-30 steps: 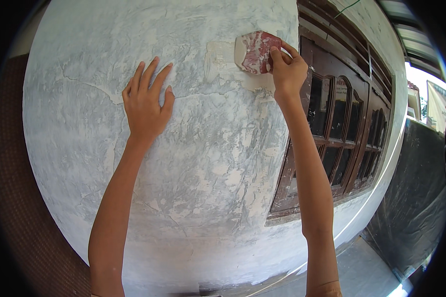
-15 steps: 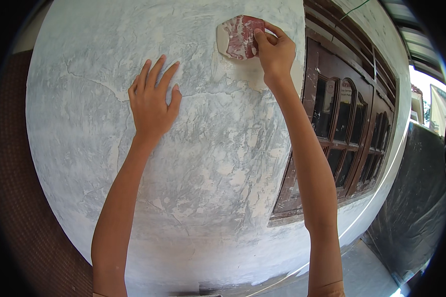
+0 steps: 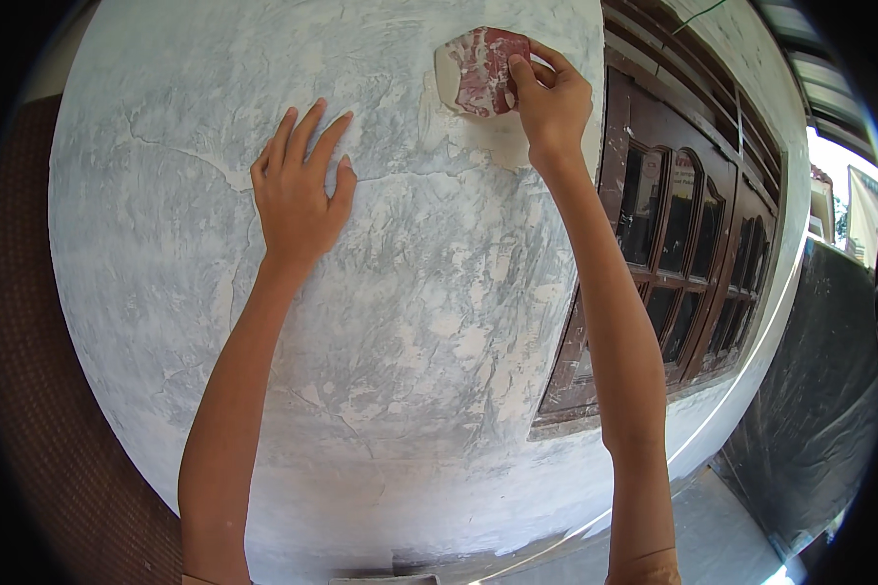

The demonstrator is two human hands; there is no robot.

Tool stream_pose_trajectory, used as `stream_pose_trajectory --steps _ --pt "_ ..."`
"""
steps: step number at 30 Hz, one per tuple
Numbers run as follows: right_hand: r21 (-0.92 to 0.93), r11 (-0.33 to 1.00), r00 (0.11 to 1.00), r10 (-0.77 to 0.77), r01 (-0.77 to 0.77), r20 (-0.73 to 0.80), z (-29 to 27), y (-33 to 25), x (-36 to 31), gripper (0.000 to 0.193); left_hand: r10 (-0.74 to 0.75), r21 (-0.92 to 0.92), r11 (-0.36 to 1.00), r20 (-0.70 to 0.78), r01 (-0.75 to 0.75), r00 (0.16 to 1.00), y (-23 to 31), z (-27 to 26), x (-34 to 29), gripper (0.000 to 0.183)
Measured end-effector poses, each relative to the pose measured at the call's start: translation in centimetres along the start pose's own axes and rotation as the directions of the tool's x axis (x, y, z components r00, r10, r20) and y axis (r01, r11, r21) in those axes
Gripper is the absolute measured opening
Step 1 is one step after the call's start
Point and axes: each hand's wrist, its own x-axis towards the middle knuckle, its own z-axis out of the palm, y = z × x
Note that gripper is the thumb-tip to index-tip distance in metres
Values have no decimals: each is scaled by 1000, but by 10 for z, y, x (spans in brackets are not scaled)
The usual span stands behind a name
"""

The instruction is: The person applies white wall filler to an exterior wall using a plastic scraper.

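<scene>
The left hand (image 3: 298, 200) lies flat on the grey-white plastered wall (image 3: 361, 390), fingers spread and palm pressed to it, holding nothing. It serves as a brace, and it sits just right of a crack (image 3: 190, 156) that runs across the skim coat. Higher and to the right, the right hand (image 3: 551, 97) reaches up with fingers curled and pressed together over the edge of a reddish sheet of sandpaper (image 3: 483, 68), pinning it flat against the wall near the top of the patchy area. A cream patch of filler (image 3: 488, 146) shows directly beneath the sheet.

To sand well here, I judge that the sheet should stay flat with even pressure from the fingertips (a lifted corner would gouge the soft filler), and the strokes should overlap while the braced hand keeps the body steady.

Further right stands a dark wooden window (image 3: 673, 253) with small panes, its frame smeared with plaster, so strokes should stop short of the wood.
</scene>
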Motion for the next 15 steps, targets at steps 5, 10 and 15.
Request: stream_pose_trajectory --steps 5,10,15 --pt "-13 997 965 74 -80 -252 -52 21 7 29 -8 9 1000 -12 8 1000 -2 2 -2 48" --pt "172 979 991 123 -111 -59 -37 13 -9 31 7 35 999 -24 -6 1000 -4 2 -2 47" --pt "99 987 992 128 -128 8 -26 13 -20 32 11 15 1000 -18 -11 1000 -4 3 -1 47"
